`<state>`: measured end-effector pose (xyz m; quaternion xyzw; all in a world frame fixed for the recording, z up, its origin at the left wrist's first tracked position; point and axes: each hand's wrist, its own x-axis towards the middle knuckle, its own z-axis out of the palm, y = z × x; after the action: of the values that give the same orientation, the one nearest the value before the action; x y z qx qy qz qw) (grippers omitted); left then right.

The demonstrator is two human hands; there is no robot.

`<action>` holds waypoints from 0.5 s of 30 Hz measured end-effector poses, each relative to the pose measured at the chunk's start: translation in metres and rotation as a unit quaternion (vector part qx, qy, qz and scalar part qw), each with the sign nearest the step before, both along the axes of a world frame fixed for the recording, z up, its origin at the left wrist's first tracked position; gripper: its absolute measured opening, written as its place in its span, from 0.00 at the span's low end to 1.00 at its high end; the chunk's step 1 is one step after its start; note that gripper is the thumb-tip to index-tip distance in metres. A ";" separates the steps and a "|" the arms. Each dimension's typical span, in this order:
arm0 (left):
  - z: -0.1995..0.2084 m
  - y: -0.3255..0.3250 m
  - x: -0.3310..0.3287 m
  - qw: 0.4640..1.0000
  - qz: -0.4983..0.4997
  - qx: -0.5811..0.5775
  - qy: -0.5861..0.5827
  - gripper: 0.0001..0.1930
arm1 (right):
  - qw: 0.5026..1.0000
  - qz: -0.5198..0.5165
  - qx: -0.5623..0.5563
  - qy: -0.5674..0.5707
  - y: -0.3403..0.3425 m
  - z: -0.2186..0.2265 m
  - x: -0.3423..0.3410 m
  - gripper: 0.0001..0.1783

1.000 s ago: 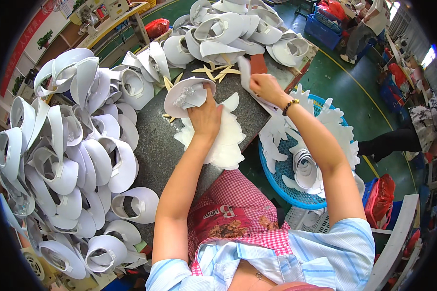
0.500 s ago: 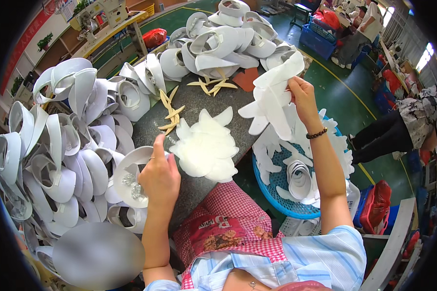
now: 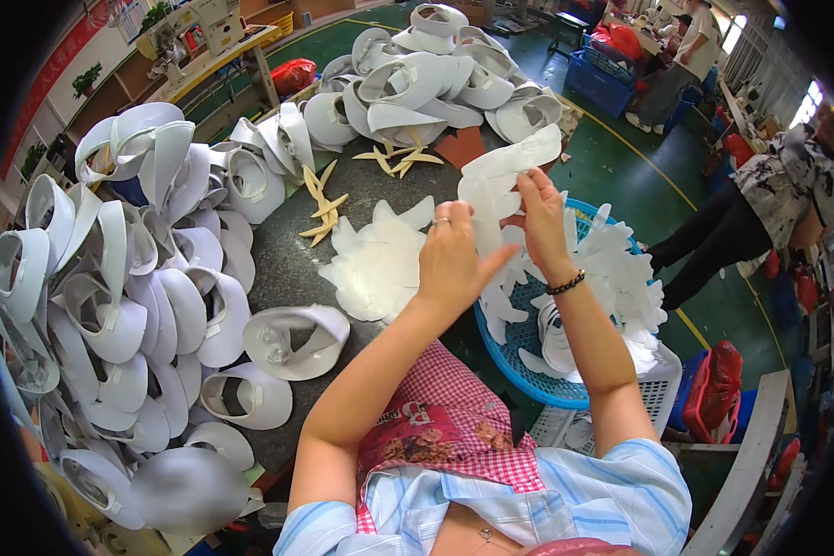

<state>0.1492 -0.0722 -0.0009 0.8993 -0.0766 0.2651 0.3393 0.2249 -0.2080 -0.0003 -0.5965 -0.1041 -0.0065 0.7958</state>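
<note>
Both forearms rise from the lower edge and converge right of centre, elbows bent and spread apart. The left hand [image 3: 459,255] shows its back, its fingers angled up the frame and a ring on one of them, with the thumb stretched out toward the right. Its fingers lie against the left side of the white lobed cut-outs [image 3: 511,165], but their undersides are hidden, so whether this grip is closed cannot be told. The right hand [image 3: 545,222] is raised just beside it, wrist upright with a dark beaded bracelet [image 3: 566,282]; its grip is pinched on the right edge of the same cut-outs, which stand up right of centre, above the edge of the dark speckled tabletop [image 3: 283,246]. A flat pile of white petal-edged pieces [image 3: 371,264] lies on the tabletop left of the left hand, with curved cream strips [image 3: 322,206] farther left. A white sun visor [image 3: 324,345] sits below the pile, near the heap of visors [image 3: 130,315] filling the left of the frame. At the right, a round blue basket [image 3: 528,387] holds more white pieces. The checked apron [image 3: 463,422], low in the centre, carries large printed lettering on a red panel, partly creased; a red wall banner [image 3: 60,69] at the upper left bears pale characters.
</note>
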 end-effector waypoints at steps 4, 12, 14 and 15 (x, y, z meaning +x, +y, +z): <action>-0.010 0.000 0.020 0.980 -0.025 -0.161 0.116 0.32 | 0.976 -0.090 -0.141 -0.137 0.001 -0.015 -0.014 0.14; -0.034 0.015 0.034 0.827 -0.185 -0.492 0.201 0.22 | 0.927 -0.101 -0.239 -0.271 0.001 -0.007 -0.034 0.10; -0.041 0.022 0.035 0.864 -0.197 -0.433 0.161 0.18 | 0.919 -0.085 -0.253 -0.290 0.005 -0.007 -0.034 0.10; -0.042 0.023 0.036 0.866 -0.195 -0.432 0.161 0.18 | 0.928 -0.090 -0.229 -0.279 0.007 -0.007 -0.031 0.10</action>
<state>0.1854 -0.0491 -0.0428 0.6595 -0.0730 0.0518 0.7463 0.1939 -0.2012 -0.0076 -0.7431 -0.2669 -0.2204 0.5727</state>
